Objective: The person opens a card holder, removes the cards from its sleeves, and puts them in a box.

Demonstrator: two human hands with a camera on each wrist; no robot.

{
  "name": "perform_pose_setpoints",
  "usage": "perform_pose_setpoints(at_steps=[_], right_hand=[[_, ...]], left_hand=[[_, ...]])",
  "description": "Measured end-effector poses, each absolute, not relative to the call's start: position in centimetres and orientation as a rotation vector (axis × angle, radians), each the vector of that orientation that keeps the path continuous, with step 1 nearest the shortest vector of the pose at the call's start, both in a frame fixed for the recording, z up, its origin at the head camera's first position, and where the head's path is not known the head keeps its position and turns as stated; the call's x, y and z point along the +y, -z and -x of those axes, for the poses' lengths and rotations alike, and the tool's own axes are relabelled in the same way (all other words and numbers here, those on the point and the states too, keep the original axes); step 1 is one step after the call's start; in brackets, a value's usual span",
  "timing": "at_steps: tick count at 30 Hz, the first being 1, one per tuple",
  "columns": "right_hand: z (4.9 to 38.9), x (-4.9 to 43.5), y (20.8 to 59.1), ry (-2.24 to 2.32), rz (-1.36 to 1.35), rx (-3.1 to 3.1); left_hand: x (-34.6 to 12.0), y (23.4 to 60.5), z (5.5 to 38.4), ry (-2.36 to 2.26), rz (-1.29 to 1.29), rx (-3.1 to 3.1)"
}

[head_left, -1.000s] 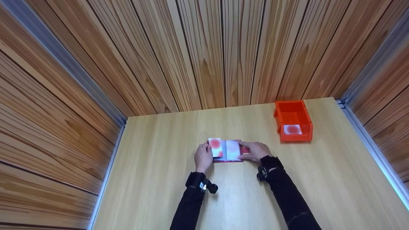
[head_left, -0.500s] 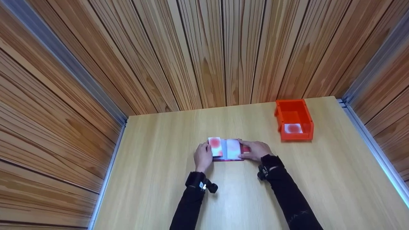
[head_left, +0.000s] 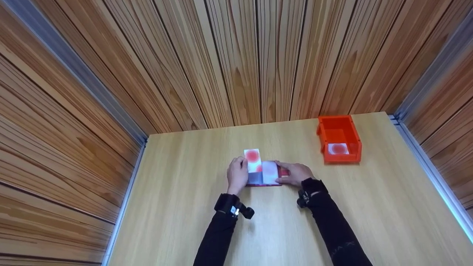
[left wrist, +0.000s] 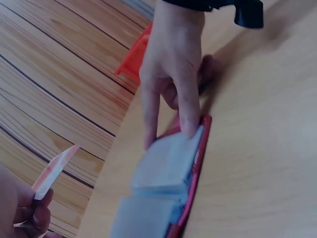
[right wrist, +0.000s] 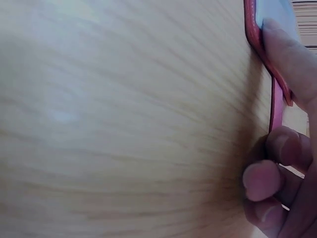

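Pinched between my left hand's thumb and fingers is a white card with red round spots. In the left wrist view that card stands tilted, apart from the card holder. The card holder has a red cover and clear plastic sleeves, and lies spread on the table. My right hand holds its right end, thumb at the near edge and a finger at the far edge. In the right wrist view the thumb presses on the sleeve and the other fingers curl below, beside a red strap.
An orange bin stands at the back right of the wooden table. Inside it lies another white card with a red spot. Wood-panelled walls rise behind and at both sides.
My left hand has lifted the card up and away from the holder's left sleeve, slightly to the right. The sleeve beneath now shows. My right hand has stayed in place.
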State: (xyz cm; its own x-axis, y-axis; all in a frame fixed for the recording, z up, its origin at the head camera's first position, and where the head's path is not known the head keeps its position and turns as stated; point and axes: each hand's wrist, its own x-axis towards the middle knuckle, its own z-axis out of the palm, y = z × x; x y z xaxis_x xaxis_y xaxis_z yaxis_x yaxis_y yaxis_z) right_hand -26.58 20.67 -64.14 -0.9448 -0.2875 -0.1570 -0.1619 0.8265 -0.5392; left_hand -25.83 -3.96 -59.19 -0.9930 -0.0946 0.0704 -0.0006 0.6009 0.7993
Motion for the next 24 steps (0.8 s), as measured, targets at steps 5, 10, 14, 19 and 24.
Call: perform_pose_setpoints(at_steps=[5,10,14,19,24], right_hand=[[26.4,20.9,64.1,0.838,0.324,2.765],[26.2,21.3,63.9,0.918,0.252,2.777],[26.3,21.1,63.7,1.102,0.165,2.778],[26.2,19.6,62.7,1.438,0.13,2.659],[25.9,17.7,61.9,1.676,0.106,2.444]], left_hand=[[-3.2,58.7,25.5,1.345,-0.046,-2.689],[-2.4,58.7,25.1,1.354,-0.03,-2.711],[-2.0,58.7,25.0,1.391,-0.041,-2.731],[-1.7,58.8,25.0,1.41,-0.055,-2.731],[-1.2,59.0,24.9,1.35,-0.006,-2.738]])
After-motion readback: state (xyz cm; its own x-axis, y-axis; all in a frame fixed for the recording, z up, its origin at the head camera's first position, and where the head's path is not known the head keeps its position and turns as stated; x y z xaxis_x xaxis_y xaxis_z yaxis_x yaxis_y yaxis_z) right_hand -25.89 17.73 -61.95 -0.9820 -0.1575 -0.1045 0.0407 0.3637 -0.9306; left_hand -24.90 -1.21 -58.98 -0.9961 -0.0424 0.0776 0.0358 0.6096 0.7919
